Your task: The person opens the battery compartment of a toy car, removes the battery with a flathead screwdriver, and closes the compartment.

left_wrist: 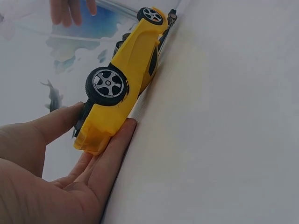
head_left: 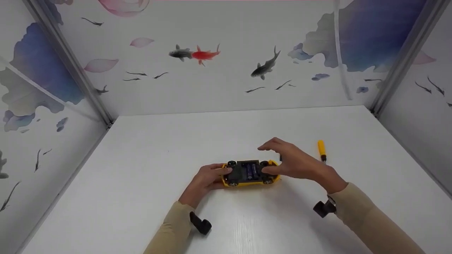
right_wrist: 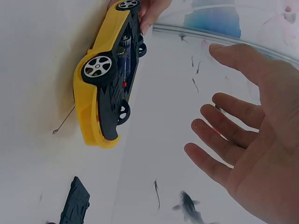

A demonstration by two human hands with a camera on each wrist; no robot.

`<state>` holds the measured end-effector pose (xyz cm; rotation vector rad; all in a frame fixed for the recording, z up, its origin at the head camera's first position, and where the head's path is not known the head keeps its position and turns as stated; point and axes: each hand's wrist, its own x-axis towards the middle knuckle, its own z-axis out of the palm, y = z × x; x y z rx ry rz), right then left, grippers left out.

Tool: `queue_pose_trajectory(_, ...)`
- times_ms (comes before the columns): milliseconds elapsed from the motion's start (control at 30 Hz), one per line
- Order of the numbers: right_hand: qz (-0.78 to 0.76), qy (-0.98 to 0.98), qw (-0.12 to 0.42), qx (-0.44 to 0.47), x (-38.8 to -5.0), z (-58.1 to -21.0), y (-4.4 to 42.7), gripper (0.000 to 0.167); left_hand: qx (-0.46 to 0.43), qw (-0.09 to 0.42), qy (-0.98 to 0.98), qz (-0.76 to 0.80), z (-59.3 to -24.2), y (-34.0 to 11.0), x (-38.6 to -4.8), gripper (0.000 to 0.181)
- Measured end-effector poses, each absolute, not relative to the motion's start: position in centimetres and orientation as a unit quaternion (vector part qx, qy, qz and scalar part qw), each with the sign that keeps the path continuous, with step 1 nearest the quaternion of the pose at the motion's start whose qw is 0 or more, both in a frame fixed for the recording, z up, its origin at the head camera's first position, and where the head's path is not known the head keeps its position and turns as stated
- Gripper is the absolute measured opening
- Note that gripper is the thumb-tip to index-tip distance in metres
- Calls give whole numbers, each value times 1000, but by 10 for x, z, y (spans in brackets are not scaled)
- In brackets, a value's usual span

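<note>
A yellow toy car (head_left: 243,183) lies upside down on the table, its black underside (right_wrist: 108,109) facing up. Batteries (head_left: 250,171) sit side by side in an uncovered compartment there. My left hand (head_left: 208,176) grips one end of the car, thumb on the underside and fingers beneath the body, as the left wrist view (left_wrist: 65,186) shows. Over the other end hovers my right hand (head_left: 295,160), its fingers spread and holding nothing. The right wrist view shows a gap between that hand (right_wrist: 252,135) and the car.
A screwdriver with a yellow handle (head_left: 321,148) lies beyond my right wrist. On the table past the car's end is a flat black plastic piece (right_wrist: 75,201), mostly hidden in the head view. A thin wire (right_wrist: 64,119) sticks out from the car. Printed walls (head_left: 226,91) enclose the table.
</note>
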<state>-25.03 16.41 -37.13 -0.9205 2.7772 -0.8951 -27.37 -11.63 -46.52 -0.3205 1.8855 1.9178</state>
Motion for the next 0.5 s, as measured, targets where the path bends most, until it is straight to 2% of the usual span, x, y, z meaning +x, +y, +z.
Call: queue_pose_trajectory(500, -270, 909, 43, -314, -253, -396, 139, 60, -102, 210, 674, 701, -467, -116, -273, 67)
